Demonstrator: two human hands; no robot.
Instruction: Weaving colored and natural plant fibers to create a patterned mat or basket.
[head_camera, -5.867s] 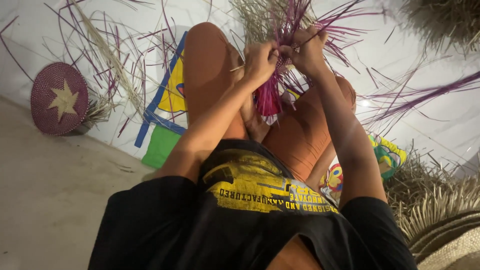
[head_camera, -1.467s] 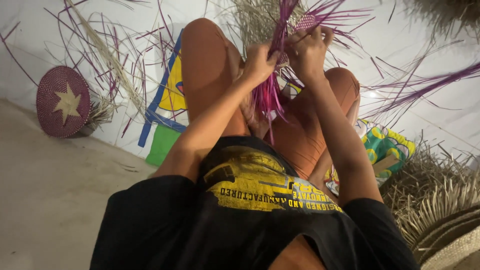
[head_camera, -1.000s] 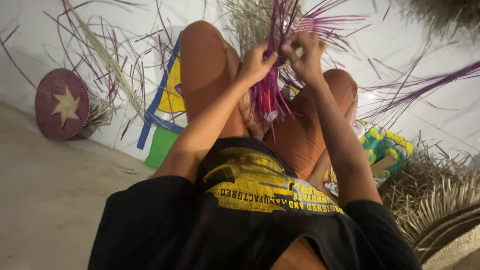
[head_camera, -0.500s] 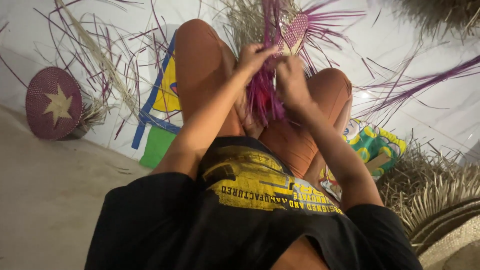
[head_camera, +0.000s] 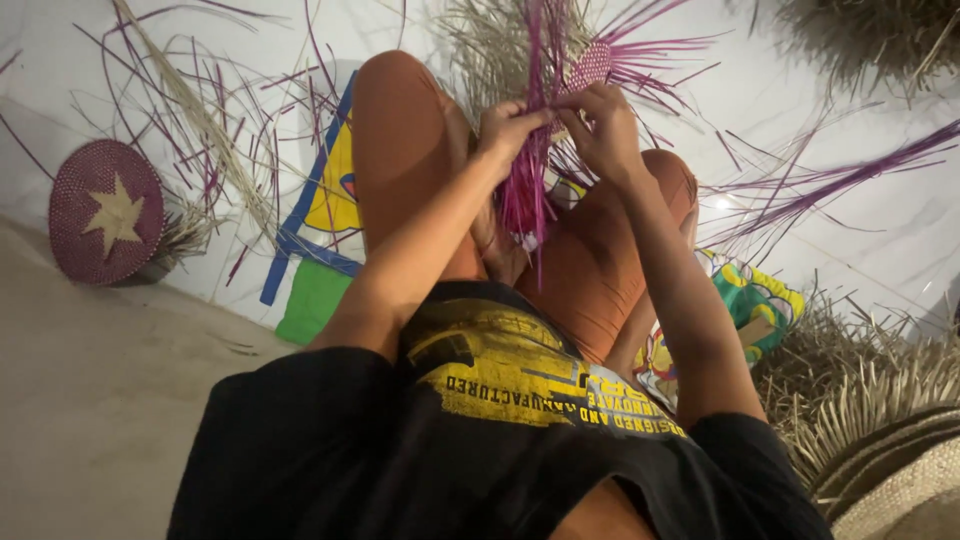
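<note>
Up above the raised knees, the left hand pinches a bundle of purple strands, closed tight so the loose ends hang straight down between the legs. Just beside it, the right hand grips the small woven piece, fingers curled to steady it. Further out, a finished round purple mat leans at the wall, dry straw heaped right.
</note>
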